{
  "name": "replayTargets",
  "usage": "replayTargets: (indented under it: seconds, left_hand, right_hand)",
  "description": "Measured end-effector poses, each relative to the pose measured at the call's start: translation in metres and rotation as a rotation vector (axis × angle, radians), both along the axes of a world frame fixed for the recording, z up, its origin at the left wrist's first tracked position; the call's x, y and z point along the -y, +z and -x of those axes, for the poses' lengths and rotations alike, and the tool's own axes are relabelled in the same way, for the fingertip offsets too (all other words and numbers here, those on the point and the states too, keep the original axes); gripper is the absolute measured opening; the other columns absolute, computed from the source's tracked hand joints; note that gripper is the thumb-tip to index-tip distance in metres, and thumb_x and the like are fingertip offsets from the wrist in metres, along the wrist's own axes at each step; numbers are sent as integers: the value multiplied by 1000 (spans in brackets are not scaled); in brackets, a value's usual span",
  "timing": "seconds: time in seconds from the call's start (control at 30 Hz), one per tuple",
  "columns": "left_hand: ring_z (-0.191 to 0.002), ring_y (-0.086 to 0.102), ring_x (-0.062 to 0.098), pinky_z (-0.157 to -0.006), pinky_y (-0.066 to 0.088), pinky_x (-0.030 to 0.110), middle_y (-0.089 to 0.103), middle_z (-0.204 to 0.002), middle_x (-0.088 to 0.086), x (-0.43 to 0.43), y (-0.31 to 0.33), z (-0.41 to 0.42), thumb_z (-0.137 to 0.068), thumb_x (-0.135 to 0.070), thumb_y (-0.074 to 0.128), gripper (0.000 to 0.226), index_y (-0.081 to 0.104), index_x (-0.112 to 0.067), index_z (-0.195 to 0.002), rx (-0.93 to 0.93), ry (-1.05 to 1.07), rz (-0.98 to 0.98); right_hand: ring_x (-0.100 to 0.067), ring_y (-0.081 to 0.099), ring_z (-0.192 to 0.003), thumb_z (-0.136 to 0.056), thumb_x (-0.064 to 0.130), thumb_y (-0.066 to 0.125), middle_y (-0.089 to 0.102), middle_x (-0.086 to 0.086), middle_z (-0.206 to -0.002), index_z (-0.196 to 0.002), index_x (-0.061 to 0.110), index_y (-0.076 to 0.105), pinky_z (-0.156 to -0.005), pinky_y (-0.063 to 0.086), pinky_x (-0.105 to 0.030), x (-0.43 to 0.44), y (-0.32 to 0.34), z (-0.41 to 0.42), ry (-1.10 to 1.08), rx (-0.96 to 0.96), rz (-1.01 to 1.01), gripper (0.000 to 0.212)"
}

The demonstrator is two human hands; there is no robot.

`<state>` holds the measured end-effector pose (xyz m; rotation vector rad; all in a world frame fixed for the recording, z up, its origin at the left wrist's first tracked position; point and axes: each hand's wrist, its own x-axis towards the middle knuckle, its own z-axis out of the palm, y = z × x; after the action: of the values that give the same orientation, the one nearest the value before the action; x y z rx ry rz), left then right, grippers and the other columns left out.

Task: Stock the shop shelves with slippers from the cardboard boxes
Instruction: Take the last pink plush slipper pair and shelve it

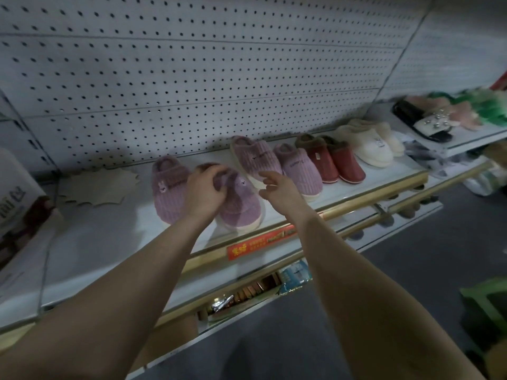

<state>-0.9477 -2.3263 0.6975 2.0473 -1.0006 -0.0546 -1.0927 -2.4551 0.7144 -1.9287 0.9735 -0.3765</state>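
The left hand [205, 189] grips the collar of a purple slipper [241, 209] sitting close to the front edge of the shelf [109, 237], beside its mate [168, 193]. The right hand [274, 186] hovers spread and empty. A careless shove could tip the slipper off the edge or knock the neighbouring purple pair [277, 165] askew

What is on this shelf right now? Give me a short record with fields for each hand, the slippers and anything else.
left: left hand grips a purple slipper at its opening, on the shelf
right: right hand open, holds nothing, close to the purple pair; contact unclear
mate: rabbit slipper, left of the gripped one
row to the right: purple pair, red pair, cream pair
also on shelf: leaf-shaped cut-out, far left
backing: pegboard
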Motion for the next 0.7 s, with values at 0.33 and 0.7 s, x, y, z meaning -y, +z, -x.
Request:
replayTargets:
  seconds: [0.33,0.7]
  left_hand:
    - [-105,61,14,-91,50,32,65,-119,-3,57,55,87,-81,-22,73,49,59,-23,-129,-39,-409,-4]
    - [-94,62,8,-88,53,32,65,-105,-12,181,129,257,-79,-27,77,45,60,-31,-121,59,-732,-39]
  right_hand:
    - [-16,64,-106,-86,14,65,67,0,-121,-130,24,62,-94,51,-32,16,59,99,-97,-71,431,45]
    - [-14,61,-101,-91,22,62,65,2,-117,-134,29,56,-89,49,-30,97,117,287,-261,-267,650,44]
